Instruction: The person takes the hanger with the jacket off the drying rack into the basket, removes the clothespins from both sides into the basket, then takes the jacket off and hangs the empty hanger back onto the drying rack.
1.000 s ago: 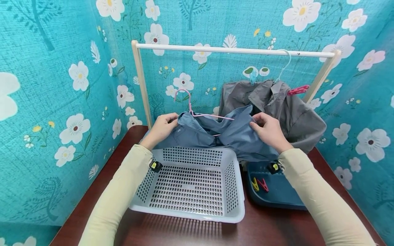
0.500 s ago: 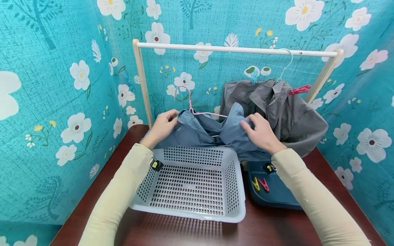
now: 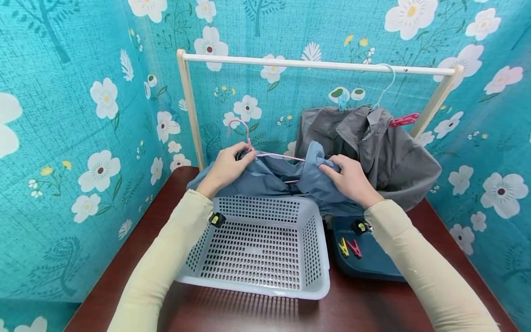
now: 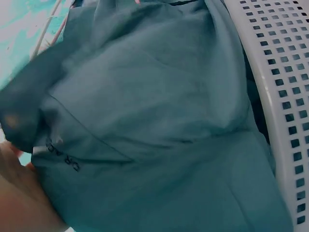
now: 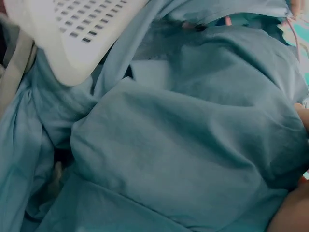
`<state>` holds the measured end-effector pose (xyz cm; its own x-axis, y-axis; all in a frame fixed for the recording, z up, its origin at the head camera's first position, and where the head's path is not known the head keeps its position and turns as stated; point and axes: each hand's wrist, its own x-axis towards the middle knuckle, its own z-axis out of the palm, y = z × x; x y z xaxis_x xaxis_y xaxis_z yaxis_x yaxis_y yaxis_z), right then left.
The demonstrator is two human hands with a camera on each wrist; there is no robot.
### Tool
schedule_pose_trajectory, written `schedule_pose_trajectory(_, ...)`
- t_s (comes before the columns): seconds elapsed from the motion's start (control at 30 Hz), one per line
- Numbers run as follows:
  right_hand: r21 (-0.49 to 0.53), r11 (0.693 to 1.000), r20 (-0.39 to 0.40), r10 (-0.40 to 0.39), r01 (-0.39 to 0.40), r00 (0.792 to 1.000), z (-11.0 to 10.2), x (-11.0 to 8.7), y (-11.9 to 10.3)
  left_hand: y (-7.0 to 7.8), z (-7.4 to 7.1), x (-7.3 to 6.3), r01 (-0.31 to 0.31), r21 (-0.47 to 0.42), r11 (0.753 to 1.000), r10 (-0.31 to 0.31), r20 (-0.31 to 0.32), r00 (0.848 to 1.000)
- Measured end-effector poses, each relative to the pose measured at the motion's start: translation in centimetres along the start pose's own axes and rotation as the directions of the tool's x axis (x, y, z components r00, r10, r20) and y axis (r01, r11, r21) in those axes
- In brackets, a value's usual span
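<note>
A blue shirt is spread over the far side of a white basket, with a pink clothes hanger partly inside its neck opening. My left hand pinches the hanger at the base of its hook, thumb and fingertips right by the collar. In the left wrist view, small dark lettering marks the shirt. My right hand pinches the shirt near the shoulder on the other side, where a flap of cloth stands up. The hanger's right arm runs behind this flap.
Behind stands a rack with a white rail. A grey shirt hangs there on a light blue hanger, with a red clothespin on it. Yellow and red clothespins lie in a dark blue tray.
My left hand has shifted right from the shirt's shoulder to the hanger's neck, and the hook has tipped left. My right hand has moved slightly left, bunching the cloth over the hanger's arm.
</note>
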<state>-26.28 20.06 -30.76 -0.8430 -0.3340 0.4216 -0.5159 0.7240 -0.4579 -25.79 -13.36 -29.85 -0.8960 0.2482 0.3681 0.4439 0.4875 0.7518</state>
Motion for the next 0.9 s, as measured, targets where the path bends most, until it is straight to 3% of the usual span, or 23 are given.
schedule_pose_trajectory(0.17,0.112,0.992,0.025,0.063,-0.065,0.998,-0.6,-0.4,0.4,0.0,0.0,0.0,-0.003,0.057,0.998,0.004,-0.024,1.0)
schedule_pose_trajectory(0.47,0.23,0.962,0.028,0.143,-0.145,0.989,-1.9,-1.0,2.0,-0.3,-0.4,0.0,-0.002,0.058,0.998,0.002,-0.003,1.0)
schedule_pose_trajectory(0.63,0.331,0.915,0.027,0.237,-0.232,0.971,-2.5,-1.3,2.6,-0.4,-0.7,0.2,-0.003,0.049,0.999,0.002,0.0,1.0)
schedule_pose_trajectory(0.9,0.432,0.829,0.125,0.335,-0.355,0.934,-3.1,-1.6,3.5,-0.4,-0.7,0.3,-0.018,0.047,0.999,0.017,0.008,1.0)
